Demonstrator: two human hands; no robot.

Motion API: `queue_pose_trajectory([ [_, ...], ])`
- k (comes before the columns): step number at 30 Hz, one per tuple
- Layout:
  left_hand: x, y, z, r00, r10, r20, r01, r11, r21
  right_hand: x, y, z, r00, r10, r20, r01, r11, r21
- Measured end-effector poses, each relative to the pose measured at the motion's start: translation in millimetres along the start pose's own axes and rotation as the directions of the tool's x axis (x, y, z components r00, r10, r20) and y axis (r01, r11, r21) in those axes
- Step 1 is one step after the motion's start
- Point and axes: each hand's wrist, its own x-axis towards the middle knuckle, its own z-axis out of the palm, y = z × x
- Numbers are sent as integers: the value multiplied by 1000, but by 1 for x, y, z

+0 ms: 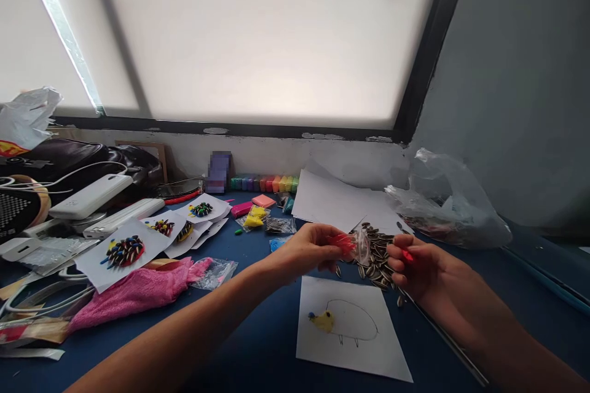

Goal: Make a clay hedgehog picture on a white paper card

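My left hand (306, 250) pinches a small clear plastic bag of red modelling clay (343, 244) above the table. Opposite it, my right hand (436, 273) has curled fingers around a small bit of red clay (407, 255). Below both hands lies a white sheet (354, 368) with a pencilled rounded animal body and short legs. Its head is filled with yellow clay (325, 321) and tipped with a blue ball (311, 315). A heap of striped sunflower seeds (375, 258) spreads behind and between the hands.
Finished seed-and-clay pictures (124, 252) lie left, beside a pink cloth (133, 298). Clay packets (255, 218) sit at the back centre, near blank paper (322, 202). A plastic bag (461, 209) stands back right. A thin metal rod (454, 344) runs under my right forearm.
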Motion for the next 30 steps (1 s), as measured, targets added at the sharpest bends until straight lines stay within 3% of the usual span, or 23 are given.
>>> queue_pose_trajectory([
  [5, 0, 1, 1, 1000, 9, -12, -9, 1000, -1, -1, 4, -1, 999, -38, 28, 39, 998, -47],
  [12, 2, -3, -2, 998, 53, 45, -51, 997, -57, 3, 15, -6, 995, -86, 56, 100, 935, -339],
  [18, 12, -13, -28, 985, 30, -168, -13, 995, 101, 6, 18, -6, 995, -49, 83, 76, 927, -366],
  [23, 15, -17, -50, 974, 55, -220, -31, 994, 109, 2, 17, -4, 988, -50, 143, 111, 880, -462],
  [26, 12, -12, -43, 983, 61, -171, -46, 995, 91, 4, 17, -8, 981, -88, 176, 172, 818, -549],
  [30, 6, -7, -15, 996, 82, 38, -83, 996, 25, 8, 20, -11, 975, -109, 192, 214, 675, -707],
])
